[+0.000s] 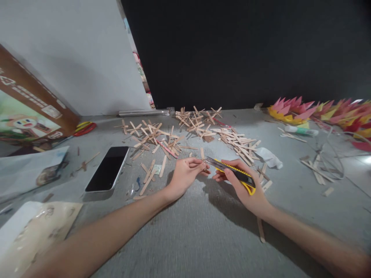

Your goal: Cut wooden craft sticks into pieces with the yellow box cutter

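Note:
My right hand (246,193) is closed around a yellow and black box cutter (234,173), its blade end pointing left. That end meets the fingertips of my left hand (185,175), which pinches a small wooden craft stick (202,153). The stick's upper part shows above the fingers; its lower part is hidden. Beyond my hands lies a heap of craft sticks (237,143), with crossed sticks (150,135) to its left. Several loose sticks (149,181) rest beside my left wrist. One more stick (261,230) lies partly under my right wrist.
A phone (108,170) lies to the left, near scissors (84,128) and a brown printed box (34,100). Crumpled tissue (269,157), a glue tube (301,130), a looped cable (342,162) and pink and yellow paper shapes (292,110) are to the right. A black panel (246,54) stands behind.

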A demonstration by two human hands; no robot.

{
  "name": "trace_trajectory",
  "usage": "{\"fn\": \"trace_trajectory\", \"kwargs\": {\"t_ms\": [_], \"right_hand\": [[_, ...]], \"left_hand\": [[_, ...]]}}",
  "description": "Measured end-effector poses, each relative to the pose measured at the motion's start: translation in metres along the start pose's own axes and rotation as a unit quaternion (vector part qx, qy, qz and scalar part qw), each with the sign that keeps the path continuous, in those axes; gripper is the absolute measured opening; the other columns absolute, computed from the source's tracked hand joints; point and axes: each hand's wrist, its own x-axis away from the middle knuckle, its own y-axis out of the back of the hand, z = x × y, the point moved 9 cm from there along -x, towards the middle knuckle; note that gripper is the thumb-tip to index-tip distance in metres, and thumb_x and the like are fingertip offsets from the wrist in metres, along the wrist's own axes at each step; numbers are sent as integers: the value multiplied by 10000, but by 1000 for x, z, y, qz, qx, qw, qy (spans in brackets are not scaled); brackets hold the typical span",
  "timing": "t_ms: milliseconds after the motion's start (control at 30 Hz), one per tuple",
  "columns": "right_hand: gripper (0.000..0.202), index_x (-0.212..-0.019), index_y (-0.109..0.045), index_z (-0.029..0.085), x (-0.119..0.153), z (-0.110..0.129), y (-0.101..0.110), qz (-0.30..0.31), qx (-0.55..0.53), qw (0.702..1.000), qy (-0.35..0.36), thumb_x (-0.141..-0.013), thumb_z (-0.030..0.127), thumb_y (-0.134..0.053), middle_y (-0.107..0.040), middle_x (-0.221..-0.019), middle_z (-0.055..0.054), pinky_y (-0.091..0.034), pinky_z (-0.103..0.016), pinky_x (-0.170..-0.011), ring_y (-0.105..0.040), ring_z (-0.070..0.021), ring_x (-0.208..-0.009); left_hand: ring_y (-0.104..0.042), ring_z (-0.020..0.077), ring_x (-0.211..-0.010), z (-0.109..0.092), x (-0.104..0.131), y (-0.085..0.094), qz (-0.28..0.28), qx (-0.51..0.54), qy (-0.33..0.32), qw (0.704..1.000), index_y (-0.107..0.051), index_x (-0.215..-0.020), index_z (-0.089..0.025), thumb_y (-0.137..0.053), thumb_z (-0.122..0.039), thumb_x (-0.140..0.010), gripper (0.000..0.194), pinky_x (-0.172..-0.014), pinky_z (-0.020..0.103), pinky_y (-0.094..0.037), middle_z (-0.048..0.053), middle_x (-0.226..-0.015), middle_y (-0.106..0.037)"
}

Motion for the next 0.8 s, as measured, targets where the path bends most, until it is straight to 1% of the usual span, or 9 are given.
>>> {"fn": "trace_trajectory", "kwargs": {"t_ms": [133,233,400,567,667,800], "right_hand": [[262,-1173,-703,254,-2,-10,3,-8,-32,999,-35,-1007,457,-724,-819,-1013,-75,-691,-429,-897,-817,-247,-888],[287,-1185,-704,262,-2,-16,4,-9,-43,998,-49,-998,477,-730,-822,-1011,-71,-693,-453,-900,-821,-261,-905],[264,-1188,-707,281,-3,-24,4,-11,-68,996,-57,-1014,480,-704,-823,-1041,-61,-690,-463,-915,-818,-274,-963],[238,-1154,-719,274,-4,-28,3,-26,-106,991,-71,-1002,458,-724,-822,-1024,-47,-684,-463,-929,-816,-261,-944],[245,-1117,-729,266,-6,-29,2,-39,-121,989,-82,-975,464,-755,-822,-991,-43,-692,-444,-901,-816,-252,-907],[217,-1089,-739,245,-6,-32,2,-59,-150,982,-98,-969,425,-766,-827,-980,-36,-688,-375,-905,-816,-215,-892]], "left_hand": [[-817,231,-767,3,-1,2,-8,3,-2,1000,-757,-916,-135,-893,-413,-819,325,-740,308,-626,103,-855,-831],[-818,232,-750,3,-2,3,-18,4,-9,1000,-752,-903,-139,-897,-414,-812,324,-729,311,-630,99,-851,-832],[-823,251,-750,4,-3,3,-23,2,-18,1000,-741,-891,-148,-906,-464,-800,368,-770,366,-662,106,-862,-837],[-823,255,-736,3,-3,3,-21,4,-26,999,-718,-869,-158,-903,-484,-795,382,-772,381,-674,102,-840,-834],[-824,256,-742,2,-2,3,-23,-3,-33,999,-714,-865,-161,-882,-482,-817,365,-783,390,-676,104,-839,-832],[-826,261,-748,4,-2,3,-27,-2,-31,999,-706,-868,-161,-883,-485,-811,373,-789,398,-674,107,-835,-832]]}}
